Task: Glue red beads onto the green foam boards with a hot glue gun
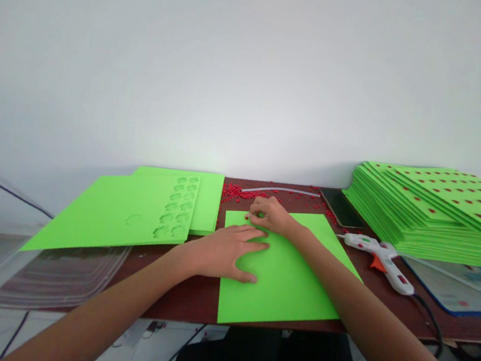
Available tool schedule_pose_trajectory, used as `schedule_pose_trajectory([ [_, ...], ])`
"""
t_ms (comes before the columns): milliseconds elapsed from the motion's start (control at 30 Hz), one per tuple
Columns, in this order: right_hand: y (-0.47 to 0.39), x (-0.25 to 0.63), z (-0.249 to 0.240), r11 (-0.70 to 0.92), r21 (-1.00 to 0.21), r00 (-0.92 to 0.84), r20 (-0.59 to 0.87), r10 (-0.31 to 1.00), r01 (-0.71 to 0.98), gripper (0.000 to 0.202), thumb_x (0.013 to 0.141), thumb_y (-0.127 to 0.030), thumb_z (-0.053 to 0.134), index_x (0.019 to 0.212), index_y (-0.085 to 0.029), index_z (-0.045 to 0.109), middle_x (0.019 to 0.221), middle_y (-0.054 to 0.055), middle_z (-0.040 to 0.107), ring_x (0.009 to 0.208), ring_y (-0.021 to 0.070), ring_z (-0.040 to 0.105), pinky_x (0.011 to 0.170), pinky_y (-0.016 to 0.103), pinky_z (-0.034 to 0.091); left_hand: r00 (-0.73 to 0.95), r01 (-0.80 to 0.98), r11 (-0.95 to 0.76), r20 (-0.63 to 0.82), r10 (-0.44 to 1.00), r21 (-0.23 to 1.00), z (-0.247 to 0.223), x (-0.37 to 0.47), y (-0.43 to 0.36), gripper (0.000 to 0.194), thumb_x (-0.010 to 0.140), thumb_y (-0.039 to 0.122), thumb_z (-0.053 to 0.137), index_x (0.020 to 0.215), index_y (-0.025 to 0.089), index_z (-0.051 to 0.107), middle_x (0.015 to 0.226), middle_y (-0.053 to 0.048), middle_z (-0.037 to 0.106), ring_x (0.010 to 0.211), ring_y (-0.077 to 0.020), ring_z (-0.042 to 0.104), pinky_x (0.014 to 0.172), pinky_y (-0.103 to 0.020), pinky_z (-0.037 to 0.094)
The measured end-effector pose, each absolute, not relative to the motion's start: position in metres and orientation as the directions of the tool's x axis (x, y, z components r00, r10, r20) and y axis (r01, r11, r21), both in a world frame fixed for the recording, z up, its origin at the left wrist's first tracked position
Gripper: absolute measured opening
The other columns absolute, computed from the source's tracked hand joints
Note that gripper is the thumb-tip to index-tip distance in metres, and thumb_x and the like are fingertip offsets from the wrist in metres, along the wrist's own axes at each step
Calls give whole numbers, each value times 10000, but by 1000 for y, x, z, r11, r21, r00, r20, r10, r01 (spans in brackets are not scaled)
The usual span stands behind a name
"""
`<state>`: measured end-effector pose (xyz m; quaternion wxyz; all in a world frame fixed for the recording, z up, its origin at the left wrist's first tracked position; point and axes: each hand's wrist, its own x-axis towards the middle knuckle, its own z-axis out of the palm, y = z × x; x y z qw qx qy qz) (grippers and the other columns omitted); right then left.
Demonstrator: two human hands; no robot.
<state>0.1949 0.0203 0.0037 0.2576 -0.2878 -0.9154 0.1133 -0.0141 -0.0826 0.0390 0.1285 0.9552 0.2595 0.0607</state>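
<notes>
A bright green sheet (285,284) lies on the dark red-brown table in front of me. My left hand (232,253) rests flat on its left part, fingers spread, holding nothing else. Just beyond it, my right hand (270,214) is closed in a pinch over the sheet's upper left area. At those fingertips shows a small red piece (247,216), mostly covered by the fingers. More small red pieces (233,192) lie scattered behind the sheet, close to the right hand.
To the right lie a white glue gun (381,259) with an orange trigger, a dark phone (341,208) and a tall stack of green sheets (386,217) with red dots. A thin translucent stick (283,190) is at the back. Leftward, a green sheet with flower-shaped cuts (111,206) overlaps a clear plastic lid (65,270).
</notes>
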Motion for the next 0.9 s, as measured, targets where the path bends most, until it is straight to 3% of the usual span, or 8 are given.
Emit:
schedule_pose_trajectory([
  [167,18,194,4,846,-318,-730,430,532,428,193,952,-252,630,775,-189,675,804,14,634,761,154,571,771,299,349,861,476,-835,51,507,275,39,-14,-83,771,877,667,627,1509,253,477,1601,-91,405,1478,-310,360,1241,-426,239],
  [400,14,198,10,803,-483,-623,521,584,349,172,958,-266,620,916,-200,773,860,61,678,762,174,607,716,301,446,859,480,-832,43,510,280,38,-15,-82,785,879,680,614,1517,247,469,1606,-103,395,1488,-309,348,1243,-433,225],
  [800,21,193,4,852,-402,-721,473,506,335,150,890,-220,690,749,-184,723,793,25,649,694,144,577,689,278,407,858,487,-834,38,512,259,40,-15,-83,777,885,688,600,1510,245,472,1586,-98,427,1479,-298,359,1240,-413,232],
  [900,24,195,3,826,-438,-653,516,554,355,182,917,-228,657,752,-180,717,771,16,632,687,135,564,667,260,405,859,486,-836,36,511,256,39,-15,-83,780,887,691,596,1517,252,462,1612,-91,388,1488,-295,347,1244,-411,223],
])
